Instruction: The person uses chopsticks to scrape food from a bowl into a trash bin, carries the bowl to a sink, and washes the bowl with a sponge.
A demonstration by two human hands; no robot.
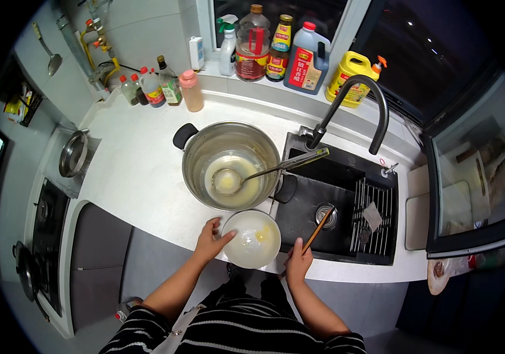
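While the left hand point(210, 239) cups the white bowl point(251, 239) at the surface point(140, 171) edge, the right hand point(297, 262) grips chopsticks point(317, 230) over the black sink point(338, 206); steel pot point(230, 165) with ladle point(229, 180) just behind; faucet point(356, 106), bottles point(276, 47) beyond.
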